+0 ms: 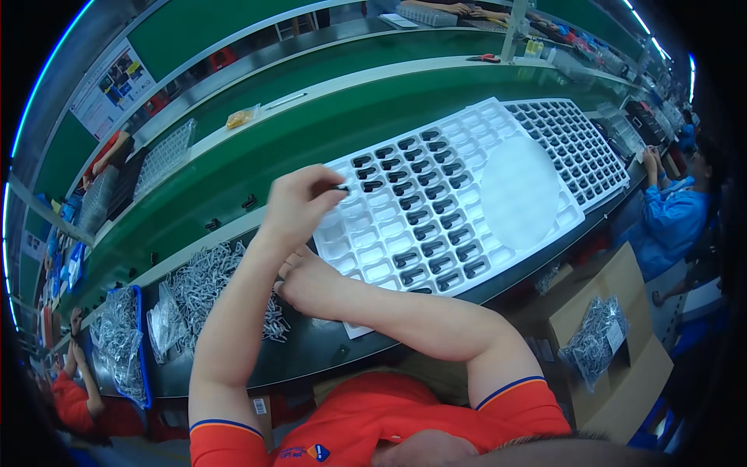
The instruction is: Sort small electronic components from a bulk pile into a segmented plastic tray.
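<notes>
My left hand (pixel 299 198) is raised over the left edge of a white moulded tray (pixel 373 241), pinching a small dark part (pixel 341 187). Several columns of the tray's pockets hold small black parts (pixel 420 198); other pockets near my hands hold none. Below it, my right hand (pixel 311 284) has its fingers curled beside a heap of small grey metal parts (pixel 206 280). Whatever those fingers hold is hidden. My left forearm crosses in front of the heap.
A pale rounded sheet (pixel 520 191) lies on the tray's right part. Beyond it is another filled tray (pixel 568 144). Bagged metal parts (pixel 120 335) lie in a blue bin at left. An open cardboard box (pixel 615 358) stands at right, near a person in blue (pixel 661 218).
</notes>
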The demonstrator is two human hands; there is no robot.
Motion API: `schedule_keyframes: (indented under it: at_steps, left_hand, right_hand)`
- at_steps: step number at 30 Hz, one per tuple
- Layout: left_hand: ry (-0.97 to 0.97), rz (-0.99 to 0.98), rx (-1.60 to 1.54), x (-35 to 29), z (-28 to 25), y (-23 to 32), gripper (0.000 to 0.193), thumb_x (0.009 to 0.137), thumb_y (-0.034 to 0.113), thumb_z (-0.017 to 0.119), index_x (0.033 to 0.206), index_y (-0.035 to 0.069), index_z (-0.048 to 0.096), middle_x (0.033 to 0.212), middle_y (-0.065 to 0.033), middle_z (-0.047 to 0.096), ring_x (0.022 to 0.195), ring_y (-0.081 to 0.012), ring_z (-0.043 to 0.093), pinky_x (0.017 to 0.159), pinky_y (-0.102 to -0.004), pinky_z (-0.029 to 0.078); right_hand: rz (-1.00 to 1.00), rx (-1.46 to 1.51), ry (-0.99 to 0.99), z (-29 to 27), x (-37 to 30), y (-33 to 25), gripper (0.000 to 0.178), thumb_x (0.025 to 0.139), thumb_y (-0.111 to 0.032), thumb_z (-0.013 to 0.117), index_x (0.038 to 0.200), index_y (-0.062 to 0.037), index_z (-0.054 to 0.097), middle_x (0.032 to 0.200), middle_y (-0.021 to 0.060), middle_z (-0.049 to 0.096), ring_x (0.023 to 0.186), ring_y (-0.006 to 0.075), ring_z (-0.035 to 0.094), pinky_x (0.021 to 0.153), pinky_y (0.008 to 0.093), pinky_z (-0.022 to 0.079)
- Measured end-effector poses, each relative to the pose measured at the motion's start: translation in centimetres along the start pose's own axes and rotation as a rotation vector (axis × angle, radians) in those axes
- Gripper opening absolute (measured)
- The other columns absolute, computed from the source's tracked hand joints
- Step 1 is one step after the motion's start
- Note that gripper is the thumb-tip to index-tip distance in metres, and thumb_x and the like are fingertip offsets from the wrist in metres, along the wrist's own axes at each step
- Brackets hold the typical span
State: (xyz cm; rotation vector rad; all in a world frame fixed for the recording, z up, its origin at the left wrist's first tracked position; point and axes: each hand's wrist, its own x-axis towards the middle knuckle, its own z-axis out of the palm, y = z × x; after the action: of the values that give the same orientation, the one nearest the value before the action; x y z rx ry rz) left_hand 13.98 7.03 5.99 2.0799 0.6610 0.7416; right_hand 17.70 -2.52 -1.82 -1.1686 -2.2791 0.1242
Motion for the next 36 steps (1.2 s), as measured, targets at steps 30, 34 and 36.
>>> schedule_keyframes:
  at_steps: [30,34,36]
  left_hand:
    - [0.288,-0.297,-0.563,-11.3,-3.7,-5.3,0.022,0.088,-0.007,0.069,0.11,-0.005,0.07,0.099,-0.0078,0.072,0.088,-0.0121,0.068,0.082,-0.0254,0.057]
    - [0.234,-0.294,-0.609,-11.3,-3.5,-5.1,0.026,0.087,-0.008,0.07,0.113,-0.006,0.07,0.105,-0.0074,0.07,0.093,-0.0126,0.068,0.085,-0.0252,0.056]
    - [0.235,-0.29,-0.599,-11.3,-3.3,-5.5,0.027,0.087,-0.008,0.07,0.113,-0.006,0.07,0.106,-0.0072,0.069,0.093,-0.0127,0.068,0.086,-0.025,0.056]
  right_hand:
    - [0.531,0.972,0.307,-3.2,0.3,2.5,0.001,0.091,0.001,0.067,0.091,0.0007,0.068,0.089,0.0041,0.07,0.084,0.01,0.065,0.074,0.0266,0.052]
    - [0.505,0.88,0.375,-2.9,0.4,2.6,0.002,0.09,0.0,0.069,0.091,0.0005,0.068,0.086,0.0029,0.069,0.08,0.0078,0.064,0.072,0.0251,0.052]
    - [0.493,0.836,0.4,-2.8,0.4,2.7,0.003,0.09,0.0,0.07,0.092,0.0004,0.067,0.084,0.0026,0.069,0.078,0.0072,0.063,0.071,0.0246,0.051]
